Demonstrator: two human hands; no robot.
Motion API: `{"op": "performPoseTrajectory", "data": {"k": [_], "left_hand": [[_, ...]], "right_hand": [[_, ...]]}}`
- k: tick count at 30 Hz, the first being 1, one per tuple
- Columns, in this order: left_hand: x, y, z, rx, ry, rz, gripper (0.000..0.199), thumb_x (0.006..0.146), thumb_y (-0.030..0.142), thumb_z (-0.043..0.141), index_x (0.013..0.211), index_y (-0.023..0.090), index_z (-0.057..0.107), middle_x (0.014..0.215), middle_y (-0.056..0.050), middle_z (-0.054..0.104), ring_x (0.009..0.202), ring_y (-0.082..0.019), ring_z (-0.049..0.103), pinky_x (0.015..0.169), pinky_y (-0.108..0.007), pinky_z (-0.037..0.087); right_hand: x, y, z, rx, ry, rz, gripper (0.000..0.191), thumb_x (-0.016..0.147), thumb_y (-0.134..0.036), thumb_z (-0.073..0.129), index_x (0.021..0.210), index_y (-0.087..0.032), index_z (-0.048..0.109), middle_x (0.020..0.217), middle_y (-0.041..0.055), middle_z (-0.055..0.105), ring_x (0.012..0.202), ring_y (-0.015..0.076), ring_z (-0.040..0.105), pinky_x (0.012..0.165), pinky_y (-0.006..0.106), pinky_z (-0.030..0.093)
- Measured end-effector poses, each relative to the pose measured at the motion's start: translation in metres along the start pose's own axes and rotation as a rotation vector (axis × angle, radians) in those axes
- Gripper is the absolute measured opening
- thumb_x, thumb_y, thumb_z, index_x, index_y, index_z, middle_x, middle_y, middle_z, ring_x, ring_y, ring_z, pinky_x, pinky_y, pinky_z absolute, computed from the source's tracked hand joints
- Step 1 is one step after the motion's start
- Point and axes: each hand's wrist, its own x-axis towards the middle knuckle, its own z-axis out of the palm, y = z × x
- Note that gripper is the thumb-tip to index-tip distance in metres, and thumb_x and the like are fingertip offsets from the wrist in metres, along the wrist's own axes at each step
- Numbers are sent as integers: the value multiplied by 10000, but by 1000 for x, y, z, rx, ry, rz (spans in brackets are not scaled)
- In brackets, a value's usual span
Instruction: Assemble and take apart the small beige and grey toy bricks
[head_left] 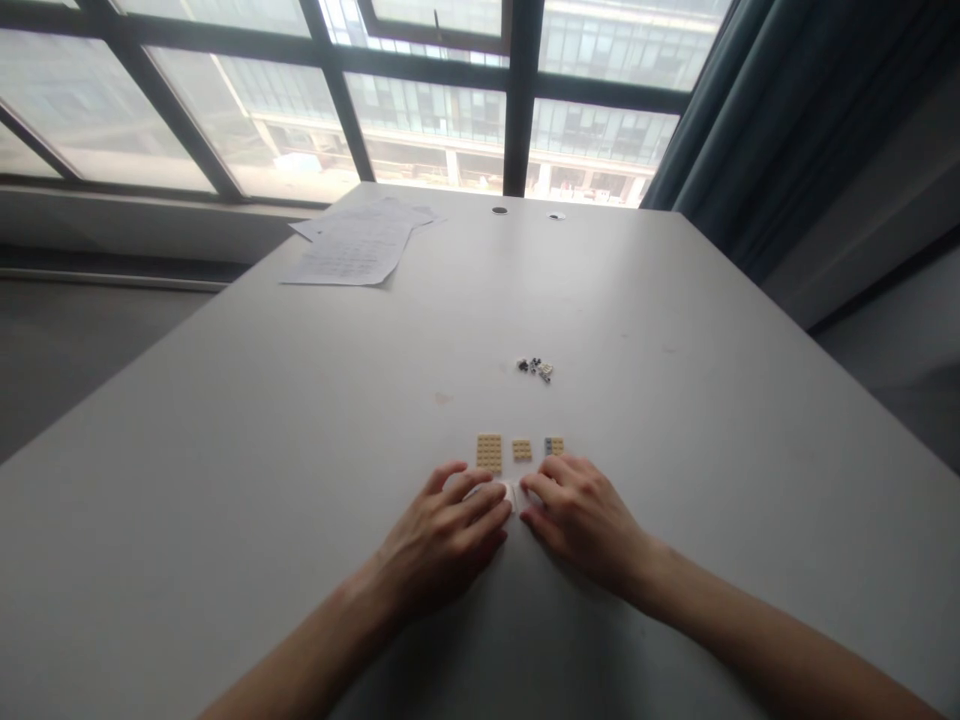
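Note:
My left hand (456, 528) rests low over the table with its fingers curled onto a small white flat piece (511, 497). My right hand (583, 512) meets the same piece from the other side, thumb and fingertips bent in at its edge. Most of the white piece is hidden under the fingers. Just beyond the hands lie a larger tan studded building plate (489, 452), a smaller tan plate (522, 450) and a tan and grey plate (554, 445). The right hand's knuckles nearly reach the tan and grey one.
Farther out is a loose pile of tiny black, white and grey pieces (535, 369). Printed paper sheets (352, 245) lie at the table's far left. The white table (225, 480) ends at a window, with a blue curtain (720, 120) at the right.

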Motion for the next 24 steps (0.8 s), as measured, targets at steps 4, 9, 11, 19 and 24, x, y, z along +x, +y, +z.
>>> {"op": "performPoseTrajectory", "data": {"k": [4, 9, 11, 19, 24], "left_hand": [[0, 0, 1, -11, -4, -3, 162, 868, 189, 547, 1004, 204, 633, 1042, -40, 677, 1065, -215, 568, 981, -408, 359], [1, 1, 0, -17, 2, 1, 156, 869, 185, 547, 1000, 202, 631, 1040, -37, 680, 1068, -213, 570, 986, -405, 353], [1, 1, 0, -17, -5, -2, 150, 869, 188, 548, 990, 205, 635, 1043, -37, 678, 1074, -212, 568, 988, -403, 355], [0, 0, -3, -5, 62, -4, 198, 860, 223, 587, 1053, 202, 622, 1088, -51, 677, 1079, -228, 569, 971, -408, 377], [10, -3, -17, -28, 202, -115, 221, 826, 307, 646, 1015, 193, 633, 1040, -72, 682, 1029, -237, 573, 884, -391, 437]], "right_hand": [[1, -2, 2, -47, 38, 10, 136, 879, -294, 553, 857, -174, 613, 883, 76, 590, 874, 225, 507, 804, 346, 392], [1, -1, 3, -57, 50, 3, 138, 880, -298, 547, 855, -177, 608, 894, 76, 589, 892, 231, 496, 815, 348, 380], [1, -1, 4, -50, 52, -2, 143, 882, -301, 543, 860, -176, 608, 895, 78, 588, 898, 233, 495, 823, 351, 380], [0, 7, -4, 58, 143, 22, 173, 860, -309, 594, 978, -190, 633, 923, 77, 606, 889, 226, 531, 830, 362, 402], [-9, 39, -17, 81, 285, 143, 184, 852, -294, 605, 1003, -195, 642, 925, 72, 619, 841, 220, 560, 788, 368, 425]]}}
